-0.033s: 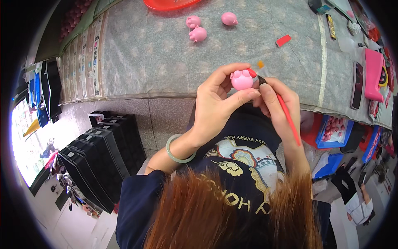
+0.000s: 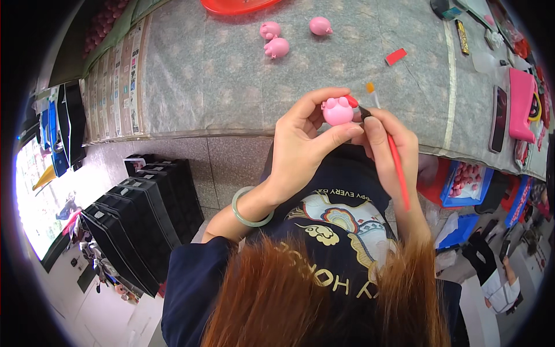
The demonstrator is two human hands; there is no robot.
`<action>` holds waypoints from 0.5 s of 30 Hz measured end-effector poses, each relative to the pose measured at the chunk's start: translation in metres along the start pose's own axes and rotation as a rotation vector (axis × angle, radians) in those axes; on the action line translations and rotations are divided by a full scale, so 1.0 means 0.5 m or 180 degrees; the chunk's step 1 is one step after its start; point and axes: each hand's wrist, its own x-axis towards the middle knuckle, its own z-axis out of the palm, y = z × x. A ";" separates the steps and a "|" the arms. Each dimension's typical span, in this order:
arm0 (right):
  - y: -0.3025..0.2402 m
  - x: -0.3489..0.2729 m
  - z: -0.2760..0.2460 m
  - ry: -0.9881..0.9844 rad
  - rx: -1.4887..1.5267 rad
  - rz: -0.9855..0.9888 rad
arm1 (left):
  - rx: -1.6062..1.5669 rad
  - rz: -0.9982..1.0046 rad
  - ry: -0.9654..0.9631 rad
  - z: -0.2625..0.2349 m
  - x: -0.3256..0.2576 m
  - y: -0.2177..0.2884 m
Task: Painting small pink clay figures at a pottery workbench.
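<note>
My left hand point(image 2: 300, 127) is closed, thumb and fingers pinching a small round pink pig-like figure point(image 2: 337, 114) just off the table edge. The figure has stubby knobs on its upper side, and a glossy red part point(image 2: 351, 101) shows at its right. Closed round a thin paintbrush with a red handle point(image 2: 398, 165), my right hand point(image 2: 393, 139) brings the dark end close to the red part; I cannot tell whether it touches. A second brush with orange bristles point(image 2: 370, 87) and a clear handle sticks up from behind the right hand; its lower end is hidden.
Three pink figures, one of them here point(image 2: 319, 26), lie on the grey covered table point(image 2: 219, 87). Near them are a red dish point(image 2: 240, 6) and a red rectangle point(image 2: 396, 56). A phone point(image 2: 498, 118) and pink holder point(image 2: 521, 104) lie right. Black cases point(image 2: 144, 214) stand lower left.
The red brush's handle end has swung a little left and down. The orange-tipped brush has shifted slightly right and up. My left hand and the pink figure are almost still.
</note>
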 end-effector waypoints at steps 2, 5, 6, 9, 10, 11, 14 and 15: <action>0.013 -0.001 0.012 0.0526 -0.1028 -0.1175 | -0.0008 0.0013 -0.0004 0.002 0.000 0.002; 0.026 0.010 0.022 0.0758 -0.1173 -0.1499 | -0.0040 -0.0063 0.0076 0.000 -0.001 0.008; 0.027 0.012 0.024 0.0863 -0.1318 -0.1626 | -0.0050 -0.0075 0.0089 -0.001 -0.002 0.008; 0.020 0.011 0.025 0.0889 -0.1395 -0.1547 | -0.0059 -0.0073 0.0069 -0.001 -0.001 0.008; 0.020 0.011 0.026 0.0887 -0.1396 -0.1548 | -0.0044 -0.0058 0.0049 -0.001 -0.002 0.007; 0.019 0.012 0.027 0.0933 -0.1493 -0.1652 | -0.0044 -0.0057 0.0050 -0.001 -0.002 0.007; 0.018 0.012 0.031 0.1003 -0.1614 -0.1793 | -0.0073 -0.0074 0.0080 -0.001 -0.003 0.007; 0.018 0.011 0.032 0.1030 -0.1637 -0.1830 | -0.0051 -0.0084 0.0094 0.000 -0.004 0.009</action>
